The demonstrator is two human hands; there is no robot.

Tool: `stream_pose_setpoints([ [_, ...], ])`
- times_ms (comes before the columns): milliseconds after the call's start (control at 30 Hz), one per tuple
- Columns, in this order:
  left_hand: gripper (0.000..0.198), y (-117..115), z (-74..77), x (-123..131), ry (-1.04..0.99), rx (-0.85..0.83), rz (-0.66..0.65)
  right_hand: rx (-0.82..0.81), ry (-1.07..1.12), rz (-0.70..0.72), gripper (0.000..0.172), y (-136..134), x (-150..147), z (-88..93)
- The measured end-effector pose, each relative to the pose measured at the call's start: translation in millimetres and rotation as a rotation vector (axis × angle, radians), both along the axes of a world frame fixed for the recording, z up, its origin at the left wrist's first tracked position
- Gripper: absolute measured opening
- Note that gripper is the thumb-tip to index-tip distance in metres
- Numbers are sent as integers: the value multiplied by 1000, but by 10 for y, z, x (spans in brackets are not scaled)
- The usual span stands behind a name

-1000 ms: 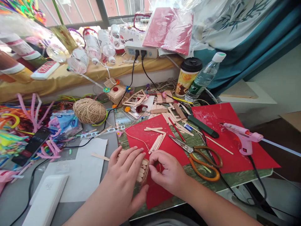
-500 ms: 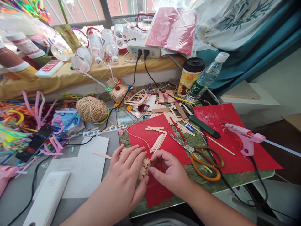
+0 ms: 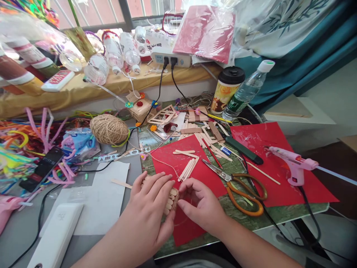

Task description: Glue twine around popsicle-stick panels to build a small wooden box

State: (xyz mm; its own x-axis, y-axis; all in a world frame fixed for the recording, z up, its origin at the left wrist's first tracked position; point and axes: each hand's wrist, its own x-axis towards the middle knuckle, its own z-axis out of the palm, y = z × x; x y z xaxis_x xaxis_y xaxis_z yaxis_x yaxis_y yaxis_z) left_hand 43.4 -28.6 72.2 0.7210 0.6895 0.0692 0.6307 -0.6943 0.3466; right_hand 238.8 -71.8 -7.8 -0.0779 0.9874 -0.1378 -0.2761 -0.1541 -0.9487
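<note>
My left hand [image 3: 150, 204] is wrapped over a small craft-stick piece [image 3: 170, 201], covering most of it. Rounded stick ends show past my fingers, and twine lines the piece's right edge. One craft stick [image 3: 122, 183] pokes out to the left from under the hand. My right hand [image 3: 202, 208] is curled at that right edge, its thumb and forefinger close against the twine. A strand of twine [image 3: 164, 162] runs from the twine ball [image 3: 109, 129] down to the right fingertips, which partly hide its end.
Red paper [image 3: 192, 227] lies beneath, with loose craft sticks [image 3: 189, 168]. Open-bladed scissors [image 3: 237, 186] lie right of my hand, beyond them a green cutter [image 3: 244, 150] and pink glue gun [image 3: 295, 163]. A cup [image 3: 227, 91] and water bottle [image 3: 248, 91] stand behind. A black cord [image 3: 145, 119] crosses the table.
Both hands keep almost the same pose on the craft-stick piece. The view has shifted very slightly, moving the things on the right a little rightward.
</note>
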Motion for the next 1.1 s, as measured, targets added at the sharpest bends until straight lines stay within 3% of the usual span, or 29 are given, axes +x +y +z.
stream_pose_setpoints([
  [167,62,-5,26,-23,4,-47,-23,21,-31,13,24,-42,2,37],
  [333,61,1,29,-10,8,-56,-17,30,-84,25,31,-56,8,58],
  [667,70,20,30,-39,113,26,-78,145,-220,39,15,-71,55,56],
  [833,72,18,26,-47,131,20,-82,153,-308,13,20,-73,23,51],
  [967,71,14,31,-48,129,18,-84,137,-297,19,22,-64,20,46],
  [1100,69,17,36,-51,133,17,-86,85,-148,-6,18,-35,56,21],
])
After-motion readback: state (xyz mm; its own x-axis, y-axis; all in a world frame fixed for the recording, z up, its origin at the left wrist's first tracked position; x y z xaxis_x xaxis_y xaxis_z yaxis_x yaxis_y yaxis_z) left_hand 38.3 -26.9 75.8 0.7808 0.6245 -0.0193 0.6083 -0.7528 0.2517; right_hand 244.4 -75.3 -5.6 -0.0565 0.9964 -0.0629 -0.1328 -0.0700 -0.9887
